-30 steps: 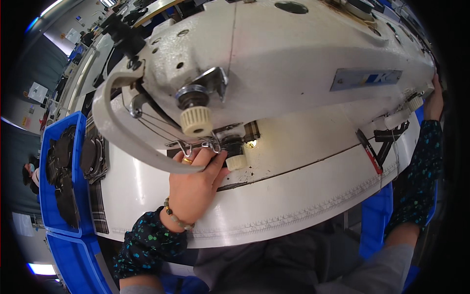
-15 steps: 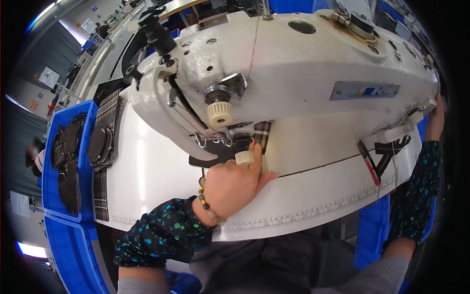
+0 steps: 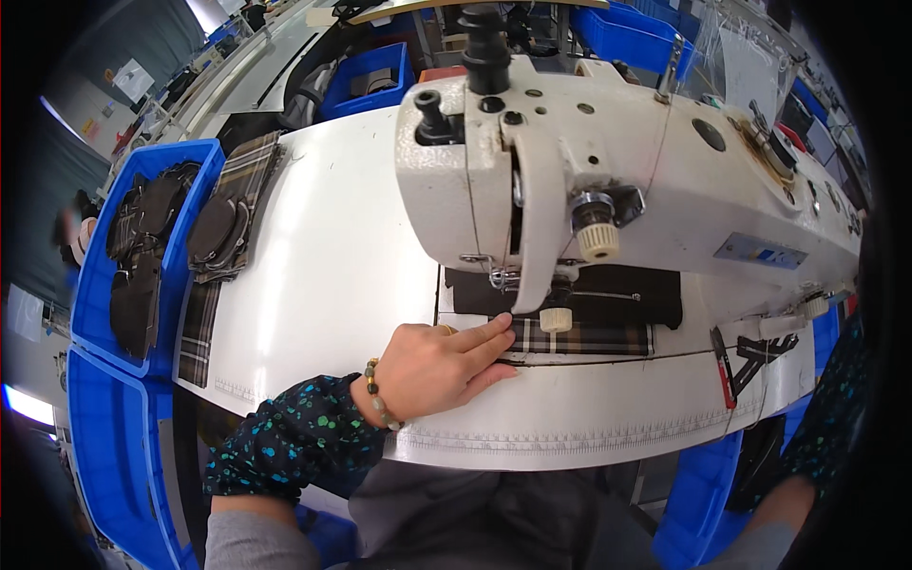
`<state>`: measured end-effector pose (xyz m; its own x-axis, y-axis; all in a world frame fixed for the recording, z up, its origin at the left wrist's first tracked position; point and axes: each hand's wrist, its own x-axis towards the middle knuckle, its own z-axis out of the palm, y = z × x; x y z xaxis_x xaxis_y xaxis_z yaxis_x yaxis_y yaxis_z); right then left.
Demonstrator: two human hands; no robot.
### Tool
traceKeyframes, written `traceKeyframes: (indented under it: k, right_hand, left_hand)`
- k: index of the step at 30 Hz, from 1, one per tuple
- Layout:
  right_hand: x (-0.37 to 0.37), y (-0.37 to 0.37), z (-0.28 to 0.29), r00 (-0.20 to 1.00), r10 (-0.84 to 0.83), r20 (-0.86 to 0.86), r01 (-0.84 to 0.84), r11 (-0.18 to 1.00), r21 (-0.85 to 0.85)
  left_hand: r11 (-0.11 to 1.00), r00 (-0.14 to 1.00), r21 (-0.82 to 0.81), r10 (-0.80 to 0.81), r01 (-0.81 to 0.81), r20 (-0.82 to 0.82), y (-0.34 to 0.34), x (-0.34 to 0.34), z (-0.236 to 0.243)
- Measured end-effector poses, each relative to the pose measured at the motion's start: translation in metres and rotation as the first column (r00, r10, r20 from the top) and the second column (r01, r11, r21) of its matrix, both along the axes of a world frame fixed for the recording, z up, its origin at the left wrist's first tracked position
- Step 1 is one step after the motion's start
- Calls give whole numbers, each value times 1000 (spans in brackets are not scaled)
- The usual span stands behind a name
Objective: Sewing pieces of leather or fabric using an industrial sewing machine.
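Note:
The white sewing machine stands over a white worktop. Under its needle area lie a dark fabric piece and a strip of brown plaid cloth, both reaching out to the right. My left hand rests flat at their near left edge, fingers stretched out toward the presser foot area and their tips on the cloth. It wears a beaded bracelet. The needle itself is hidden behind the machine head. Of my right arm only the patterned sleeve shows, at the right rim; the hand is out of sight.
A blue bin with dark pieces stands at the left, beside stacked plaid cloth with dark rounded pieces. A red-and-black tool lies right. Printed ruler marks follow the near edge. Another blue bin stands behind.
The view has shifted, so the machine sits farther right. The dark piece and plaid cloth now stretch right of the needle area. My right hand has gone out of sight; my left stays by the cloth.

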<state>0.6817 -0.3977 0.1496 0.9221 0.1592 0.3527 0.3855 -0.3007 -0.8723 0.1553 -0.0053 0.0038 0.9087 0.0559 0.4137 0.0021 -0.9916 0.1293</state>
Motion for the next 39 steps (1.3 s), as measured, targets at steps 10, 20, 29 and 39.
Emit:
traceKeyframes:
  k: [10,20,29,39]
  right_hand:
    - [50,-79,-82,994,-42,105,24,986,167]
    - [54,-78,-146,991,-120,60,60,795,604]
    - [-100,2,-18,659,-66,750,391,881,-266]
    - [-318,236,-134,287,943,-167,-723,99,-684]
  left_hand:
    - [972,979,218,-121,84,163,-11,23,3]
    - [935,986,337,145,-108,-85,-40,57,-6]
    - [963,995,261,84,-67,-57,-25,64,-11]
    - [973,953,228,-35,-36,299,-25,57,9]
